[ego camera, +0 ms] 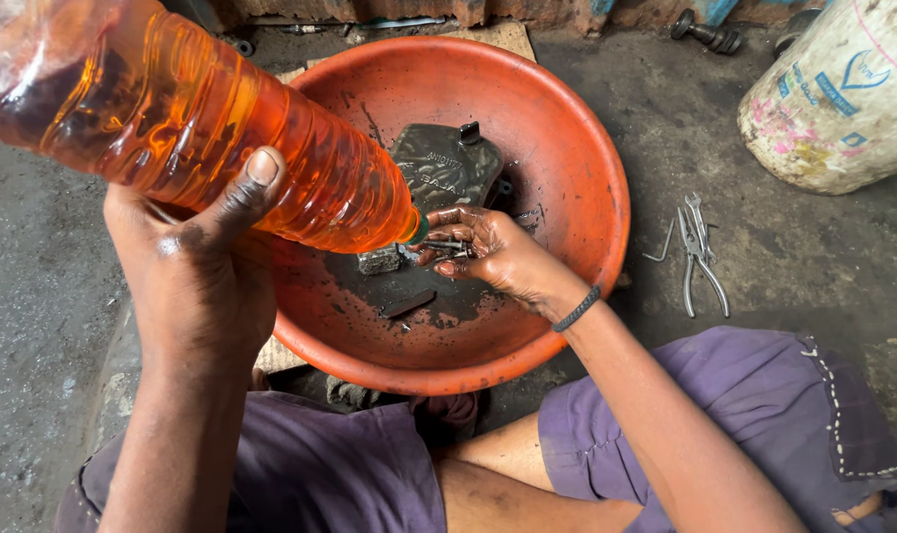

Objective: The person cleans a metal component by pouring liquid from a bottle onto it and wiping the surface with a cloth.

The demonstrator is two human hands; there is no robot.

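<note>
The person sits on the ground with a wide orange basin set between the knees, its near rim almost over the purple shorts and its far rim close to a piece of cardboard by the wall. The left hand is wrapped around a ribbed plastic bottle filled with orange liquid, thumb pressed across the side and the fingers hidden underneath; the bottle is tipped down across the basin's left rim, its neck pointing into the bowl. The right hand sits low inside the basin, just at the bottle's mouth, fingers curled together around a few small bolts, wet and dark with grime. Behind that hand a dark metal cover lies on the basin floor toward the far wall, and a small grey block and a flat dark strip rest nearer the middle, with dirty liquid pooled around them. There is little spare room in the bowl's centre; the right wall of it is bare. Outside, on the concrete to the right, a pair of pliers lies well apart from the basin rim, and a white sack-covered drum stands in the far right corner.
</note>
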